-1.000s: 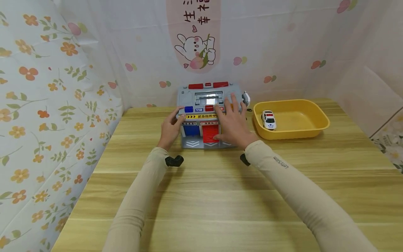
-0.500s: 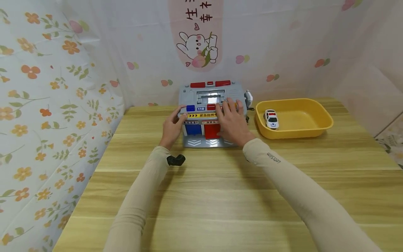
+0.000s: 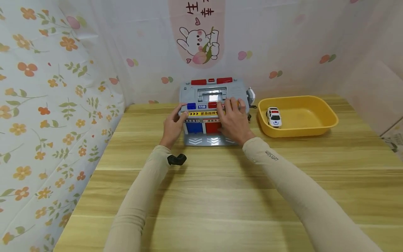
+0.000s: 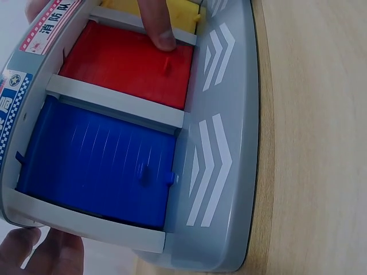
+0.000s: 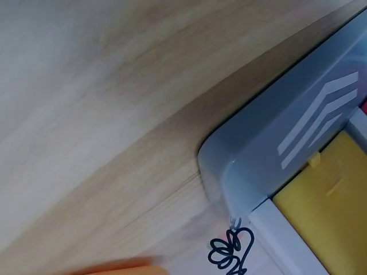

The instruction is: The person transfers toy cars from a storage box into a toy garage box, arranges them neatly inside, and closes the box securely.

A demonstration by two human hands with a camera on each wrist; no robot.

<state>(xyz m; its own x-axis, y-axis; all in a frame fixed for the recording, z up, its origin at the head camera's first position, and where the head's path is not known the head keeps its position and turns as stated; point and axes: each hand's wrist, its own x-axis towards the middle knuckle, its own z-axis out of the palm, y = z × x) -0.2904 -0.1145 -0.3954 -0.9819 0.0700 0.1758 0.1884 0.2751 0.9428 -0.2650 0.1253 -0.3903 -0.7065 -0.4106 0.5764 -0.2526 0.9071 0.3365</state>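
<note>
A grey toy garage (image 3: 188, 93) stands against the back cloth, with its doors facing the person. My left hand (image 3: 171, 130) grips its left end, thumb on the front edge and fingers round the side. Bent fingers of my right hand (image 3: 234, 123) rest over the top front edge, beside the red button (image 3: 212, 104). The right thumb (image 4: 159, 28) touches the red door (image 4: 123, 66) near its lower edge in the left wrist view. The blue door (image 4: 100, 163) is down, and so is the yellow door (image 5: 335, 200) in the right wrist view. No hand shows in the right wrist view.
A yellow tray (image 3: 302, 132) stands right of the garage, holding a white toy police car (image 3: 274, 117) at its left end. A dark coiled cord (image 5: 231, 249) hangs at the garage's right side. Patterned cloth (image 3: 151, 45) rises behind and at the left.
The red door, tilted outward before, has swung in towards the doorway. My right hand's fingers have drawn back and bent, and its thumb has moved up and inward. The left hand keeps its grip.
</note>
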